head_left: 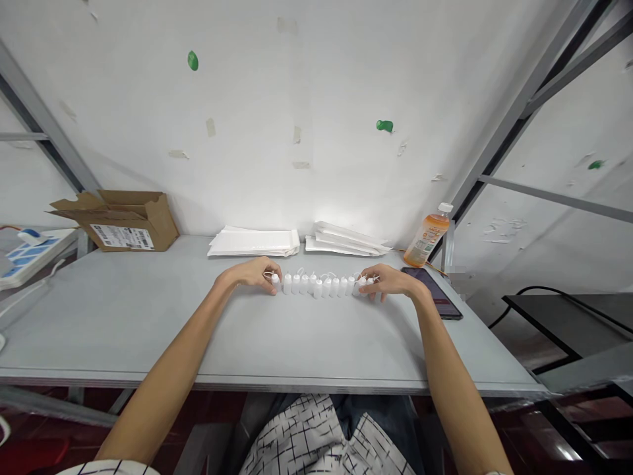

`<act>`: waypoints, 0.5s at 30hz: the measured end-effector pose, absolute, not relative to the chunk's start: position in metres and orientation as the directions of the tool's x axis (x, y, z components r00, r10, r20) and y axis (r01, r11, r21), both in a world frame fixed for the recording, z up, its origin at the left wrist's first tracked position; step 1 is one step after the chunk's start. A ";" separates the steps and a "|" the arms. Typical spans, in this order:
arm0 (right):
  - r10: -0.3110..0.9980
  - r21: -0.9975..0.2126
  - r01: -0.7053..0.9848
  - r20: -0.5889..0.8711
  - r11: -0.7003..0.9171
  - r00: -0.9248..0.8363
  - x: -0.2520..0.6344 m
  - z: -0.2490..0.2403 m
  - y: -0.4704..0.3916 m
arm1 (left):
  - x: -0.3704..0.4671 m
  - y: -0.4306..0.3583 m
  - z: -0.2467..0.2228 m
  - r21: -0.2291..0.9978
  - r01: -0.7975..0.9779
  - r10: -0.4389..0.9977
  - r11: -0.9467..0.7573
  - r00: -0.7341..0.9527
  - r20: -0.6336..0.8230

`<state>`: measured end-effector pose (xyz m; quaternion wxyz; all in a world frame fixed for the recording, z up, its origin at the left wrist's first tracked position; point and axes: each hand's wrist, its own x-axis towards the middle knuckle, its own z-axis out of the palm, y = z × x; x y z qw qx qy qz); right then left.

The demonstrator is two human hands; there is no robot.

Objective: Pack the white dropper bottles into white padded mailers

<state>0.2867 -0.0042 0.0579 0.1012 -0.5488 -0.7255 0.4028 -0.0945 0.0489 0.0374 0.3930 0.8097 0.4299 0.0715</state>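
Observation:
A row of several small white bottles (327, 287) with thin white loops at their tops stands upright across the middle of the grey table (306, 349). At the row's left end my left hand (258, 272) is closed, thumb and fingers around the end bottle (275, 282). My right hand (389, 280) is closed about the right end, its fingers on the last white bottle (370, 282). Those fingers partly hide the bottles there.
Behind the row lie two stacks of white envelopes (254, 242) (346, 241). An open cardboard box (131, 224) sits at the back left. On the right are an orange drink bottle (428, 236) and a dark tablet (435, 295). A power strip (37, 254) is at far left.

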 end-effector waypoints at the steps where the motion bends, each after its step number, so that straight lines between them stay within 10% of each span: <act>1: 0.878 -0.696 0.715 -0.296 0.072 -0.376 0.286 0.059 -0.005 | -0.094 0.049 0.037 0.688 0.644 0.755 -0.335 0.620 -0.213; 15: 0.874 -0.701 0.709 -0.295 0.077 -0.386 0.287 0.058 -0.004 | -0.092 0.050 0.030 0.655 0.668 0.743 -0.355 0.626 -0.236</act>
